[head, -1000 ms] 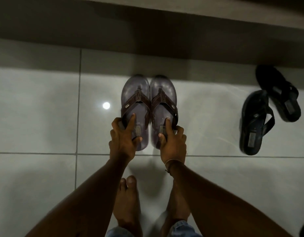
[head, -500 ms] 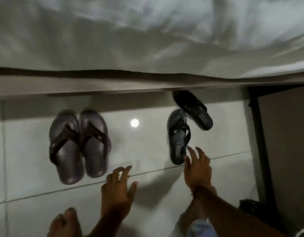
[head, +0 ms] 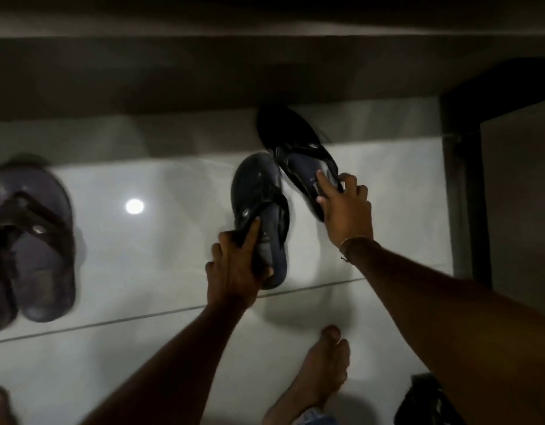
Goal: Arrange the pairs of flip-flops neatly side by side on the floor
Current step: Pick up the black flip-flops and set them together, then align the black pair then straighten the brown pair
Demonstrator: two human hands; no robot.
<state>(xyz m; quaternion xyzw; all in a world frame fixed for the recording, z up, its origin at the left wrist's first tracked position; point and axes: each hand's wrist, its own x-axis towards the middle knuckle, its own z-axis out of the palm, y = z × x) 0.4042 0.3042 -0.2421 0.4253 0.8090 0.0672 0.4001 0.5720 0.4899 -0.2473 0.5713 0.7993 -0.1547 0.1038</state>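
Note:
Two black flip-flops lie on the pale tiled floor at centre right. My left hand [head: 234, 268] grips the heel of the nearer black flip-flop [head: 259, 191], which points away from me. My right hand [head: 346, 210] holds the heel end of the farther black flip-flop [head: 291, 142], which is angled up to the left, its toe near the shadowed edge. The brown pair of flip-flops [head: 35, 240] sits side by side at the far left, partly cut off by the frame.
A dark ledge or bed edge [head: 204, 72] runs across the top. A dark cabinet side [head: 467, 179] stands at the right. My bare foot [head: 323, 366] rests on the floor below the hands, and a dark object [head: 424, 403] lies bottom right.
My hands left the brown pair, which now sits at the left. The view swung right, and each hand has taken hold of a black flip-flop.

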